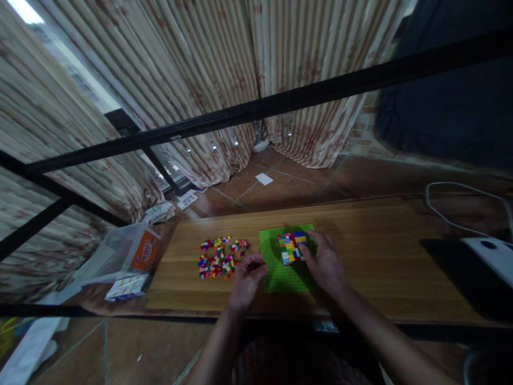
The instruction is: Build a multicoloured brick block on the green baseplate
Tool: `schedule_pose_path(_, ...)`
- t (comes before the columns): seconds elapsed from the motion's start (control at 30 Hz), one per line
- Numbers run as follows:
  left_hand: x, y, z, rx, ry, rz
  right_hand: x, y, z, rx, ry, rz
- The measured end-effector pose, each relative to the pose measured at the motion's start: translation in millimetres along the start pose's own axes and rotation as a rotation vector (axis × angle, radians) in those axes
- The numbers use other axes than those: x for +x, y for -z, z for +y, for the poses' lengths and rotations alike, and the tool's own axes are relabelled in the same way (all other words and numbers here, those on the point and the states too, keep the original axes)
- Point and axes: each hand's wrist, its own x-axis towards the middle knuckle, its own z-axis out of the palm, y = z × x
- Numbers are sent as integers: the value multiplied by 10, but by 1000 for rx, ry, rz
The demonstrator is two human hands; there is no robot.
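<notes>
A block of multicoloured toy bricks (289, 250) stands on a green studded baseplate (276, 278). My right hand (326, 263) grips the block's right side, thumb against its near right edge and fingers round its far corner. Over the left edge of the baseplate is my left hand (246, 280), its thumb and fingertips curled together in a pinch. Whatever is between those fingertips is too small to make out. Just beyond it to the left lies a spread of small loose toy bricks (216, 264) in many colours.
The wooden table (377, 251) has a dark rail along its near edge. A laptop-like black and white object (465, 278) and a white cable (467, 184) are at right. At left stand a clear plastic bin (116, 251) and a small box (127, 287). A black bar (240, 115) crosses beyond.
</notes>
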Motion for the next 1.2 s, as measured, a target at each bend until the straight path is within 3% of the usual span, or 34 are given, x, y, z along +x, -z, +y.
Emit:
schedule_pose_path(0.1, -153, 348, -67, 78, -8, 95, 154, -18, -252, -196, 196, -38)
schedule_pose_path(0.2, -245, 683, -79, 141, -19, 191, 331, -193, -448, -348, 299, -140)
schedule_pose_path(0.37, -174, 1025, -20, 445, -144, 302, 422, -480, -466, -541, 217, -304)
schedule_pose_path(0.6, 10, 1040, -96, 854, -386, 213, 409, -497, -413, -634, 147, -288)
schedule_pose_path(0.67, -21, 1058, -166, 883, -412, 215, 380, -486, -433, -614, 186, -210)
schedule_pose_path(0.77, -114, 1106, -266, 854, -448, 243, 242, -516, -551, -494, 351, -122)
schedule_pose_path(0.83, -173, 1131, -302, 812, -471, 250, 91, -601, -694, -359, 480, -169)
schedule_pose_path(0.9, -211, 1145, -308, 769, -484, 239, -72, -742, -853, -218, 564, -306)
schedule_pose_path(1.03, -232, 1169, -273, 690, -457, 216, -303, -1057, -1035, -159, 525, -452)
schedule_pose_path(1.2, -227, 1201, -260, 628, -423, 212, -318, -1215, -1001, -229, 512, -456)
